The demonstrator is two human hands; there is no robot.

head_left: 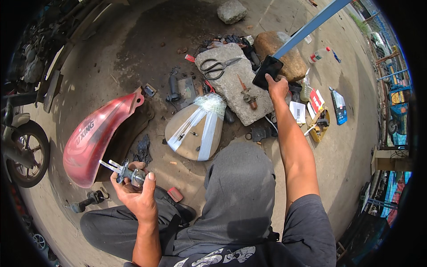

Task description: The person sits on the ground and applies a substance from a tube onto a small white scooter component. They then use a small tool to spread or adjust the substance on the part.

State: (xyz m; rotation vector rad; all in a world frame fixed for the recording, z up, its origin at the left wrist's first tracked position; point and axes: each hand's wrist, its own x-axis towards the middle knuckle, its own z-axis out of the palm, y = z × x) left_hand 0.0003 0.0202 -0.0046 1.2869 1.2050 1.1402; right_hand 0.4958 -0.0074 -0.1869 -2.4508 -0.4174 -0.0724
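My left hand point(138, 194) is closed round a small metal fuel valve point(133, 175) with two white tubes pointing up and left. Beside it lies a red motorcycle fuel tank point(91, 138) on its side. With my right arm stretched forward, my right hand point(278, 86) grips a black smartphone point(268, 72) at the right edge of a flat grey stone slab point(231, 82). On the slab rest black-handled scissors point(218, 67) and a rusty brown fitting with a pointed stem point(248, 94).
Between my knees and the slab sits a rounded tan object point(180, 129) wrapped in clear plastic. A blue pole point(311, 29) rises past a brown boulder point(289, 55). A yellow tray of small parts point(327, 127) stands right; a motorcycle wheel point(29, 153) stands left.
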